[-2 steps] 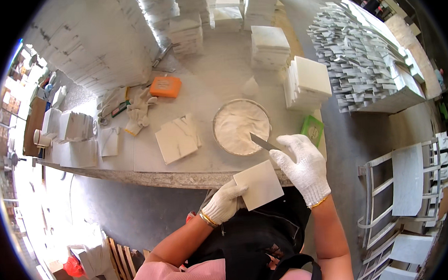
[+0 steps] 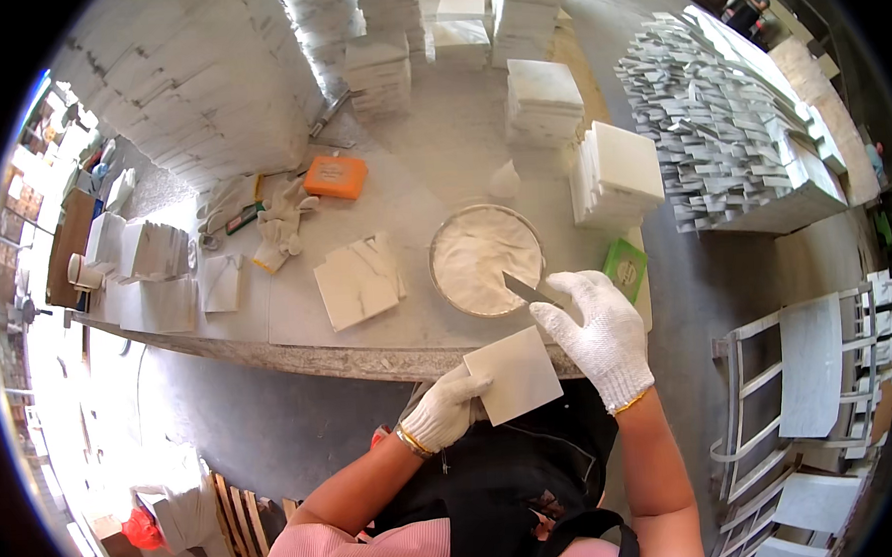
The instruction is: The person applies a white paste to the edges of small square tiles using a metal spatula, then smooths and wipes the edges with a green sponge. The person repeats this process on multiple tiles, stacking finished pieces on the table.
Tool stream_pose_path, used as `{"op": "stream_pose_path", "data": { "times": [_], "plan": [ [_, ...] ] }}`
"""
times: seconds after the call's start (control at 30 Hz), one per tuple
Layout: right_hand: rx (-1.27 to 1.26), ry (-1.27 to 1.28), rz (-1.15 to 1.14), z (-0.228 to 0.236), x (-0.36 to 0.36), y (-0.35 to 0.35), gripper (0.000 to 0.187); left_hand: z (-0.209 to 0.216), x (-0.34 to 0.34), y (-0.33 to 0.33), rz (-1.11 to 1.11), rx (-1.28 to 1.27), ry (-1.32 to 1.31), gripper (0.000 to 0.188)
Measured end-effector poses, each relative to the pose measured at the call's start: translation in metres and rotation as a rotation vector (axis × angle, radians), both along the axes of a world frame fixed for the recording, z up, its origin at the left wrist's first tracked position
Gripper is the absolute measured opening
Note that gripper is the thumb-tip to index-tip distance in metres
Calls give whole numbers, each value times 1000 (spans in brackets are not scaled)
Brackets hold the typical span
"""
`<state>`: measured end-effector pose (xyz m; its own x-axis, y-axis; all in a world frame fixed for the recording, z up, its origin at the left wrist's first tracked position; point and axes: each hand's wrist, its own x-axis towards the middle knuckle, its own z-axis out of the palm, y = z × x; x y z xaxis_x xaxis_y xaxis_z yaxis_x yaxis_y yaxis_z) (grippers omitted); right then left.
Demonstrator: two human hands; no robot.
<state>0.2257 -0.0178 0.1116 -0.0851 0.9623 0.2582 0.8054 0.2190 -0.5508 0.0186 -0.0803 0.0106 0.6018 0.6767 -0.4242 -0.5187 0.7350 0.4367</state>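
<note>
A square white tile (image 2: 516, 377) is held tilted in front of the table's near edge by my left hand (image 2: 444, 409), in a white knit glove, with the thumb on its face. My right hand (image 2: 605, 333), gloved the same way, grips a putty knife (image 2: 522, 287) whose handle is mostly hidden in the fingers. The blade points left over a round metal-rimmed bowl (image 2: 434, 241) of white paste (image 2: 480, 252), its tip at the paste near the right side. Left of the bowl lie a few white marble tiles with grey veins (image 2: 359, 287).
An orange box (image 2: 335, 177) and loose gloves (image 2: 282, 224) lie further left. Tile stacks (image 2: 616, 172) stand right and at the back (image 2: 543, 100). A green box (image 2: 625, 268) sits by the right edge. Stone strips (image 2: 703, 123) and a metal rack (image 2: 734, 385) are beyond the table.
The table and its things sit slightly lower in the picture. The putty knife's blade has shifted a little relative to the bowl; both hands keep their holds.
</note>
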Motion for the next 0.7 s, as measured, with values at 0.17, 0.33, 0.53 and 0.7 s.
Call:
{"op": "stream_pose_path", "data": {
  "times": [0.17,0.33,0.53,0.7],
  "plan": [
    [-289,-362,-39,-6,-17,25,39,-11,-21,-8,33,-14,24,66],
    [-301,-270,22,-19,-15,26,29,-1,-33,-7,50,-53,47,66],
    [-159,-77,16,-9,-7,28,15,-8,-38,-6,78,-23,-8,66],
    [-293,205,-20,-14,8,28,18,-2,-43,-1,121,-23,22,68]
  ]
}}
